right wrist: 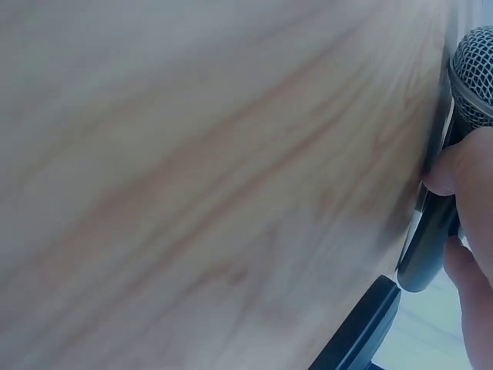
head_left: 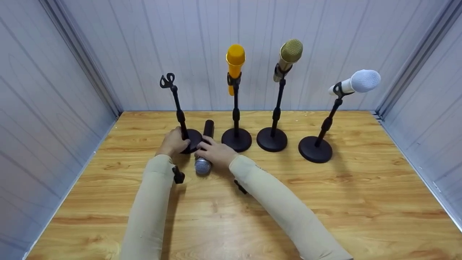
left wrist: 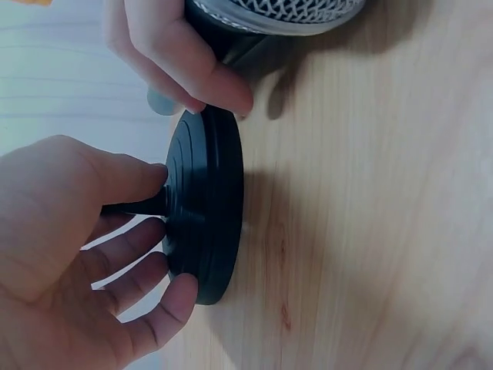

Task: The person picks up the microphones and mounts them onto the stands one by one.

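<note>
A black desktop microphone stand [head_left: 181, 116] with a vacant clip on top stands at the left. My left hand [head_left: 173, 142] holds it low, thumb and fingers around the pole; in the left wrist view the fingertips reach the round base [left wrist: 202, 185]. Beside that base, a black microphone [head_left: 208, 128] with a silver mesh head lies on the table, head toward me. My right hand [head_left: 219, 153] grips its body from above. In the right wrist view, thumb and finger pinch the microphone [right wrist: 425, 250] below its head.
To the right stand three more stands carrying a yellow microphone [head_left: 235, 59], a gold microphone [head_left: 290, 52] and a white microphone [head_left: 362, 81]. Pale panels [head_left: 202, 21] wall the wooden table [head_left: 223, 224] at the back and both sides.
</note>
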Demonstrator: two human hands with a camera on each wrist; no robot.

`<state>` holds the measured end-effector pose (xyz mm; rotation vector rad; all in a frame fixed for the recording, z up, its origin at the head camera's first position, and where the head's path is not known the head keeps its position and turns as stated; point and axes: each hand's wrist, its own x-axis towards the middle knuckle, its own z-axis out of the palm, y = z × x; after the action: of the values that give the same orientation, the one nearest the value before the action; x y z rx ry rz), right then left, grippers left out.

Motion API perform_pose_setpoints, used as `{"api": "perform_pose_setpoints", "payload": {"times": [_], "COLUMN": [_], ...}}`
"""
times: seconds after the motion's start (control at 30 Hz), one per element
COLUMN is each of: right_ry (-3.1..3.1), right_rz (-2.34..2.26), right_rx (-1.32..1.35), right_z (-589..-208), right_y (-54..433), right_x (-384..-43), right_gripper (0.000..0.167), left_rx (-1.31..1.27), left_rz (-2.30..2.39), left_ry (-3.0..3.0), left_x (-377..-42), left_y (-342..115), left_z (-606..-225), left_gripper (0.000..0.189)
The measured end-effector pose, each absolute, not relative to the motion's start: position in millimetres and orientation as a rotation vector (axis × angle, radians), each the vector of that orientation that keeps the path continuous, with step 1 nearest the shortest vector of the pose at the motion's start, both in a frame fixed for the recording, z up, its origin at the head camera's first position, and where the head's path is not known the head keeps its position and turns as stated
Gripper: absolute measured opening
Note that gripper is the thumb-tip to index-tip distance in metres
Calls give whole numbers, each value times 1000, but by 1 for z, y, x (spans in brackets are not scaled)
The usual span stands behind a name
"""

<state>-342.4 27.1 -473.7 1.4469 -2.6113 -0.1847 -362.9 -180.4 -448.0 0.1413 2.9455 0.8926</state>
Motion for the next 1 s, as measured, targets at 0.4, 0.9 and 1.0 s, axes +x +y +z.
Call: {"api": "perform_pose_setpoints", "payload": {"times": [0.4, 0.9, 1.0], "right_ry": [-2538, -2360, -2300], "right_rz": [8, 602, 700], "right_rx": [1556, 1551, 1563], "right_z": [-470, -439, -433], "right_y": [51, 97, 105], "right_x": [-340, -327, -324], "right_gripper": [32, 52, 49], "left_rx": [214, 375, 422], "left_rz": [862, 654, 657], "left_ry": [2931, 2909, 2905], "left_x": [-353, -324, -316], "left_y": [-175, -165, -161], "left_z": [-449, -448, -451], "left_gripper": [44, 69, 69]}}
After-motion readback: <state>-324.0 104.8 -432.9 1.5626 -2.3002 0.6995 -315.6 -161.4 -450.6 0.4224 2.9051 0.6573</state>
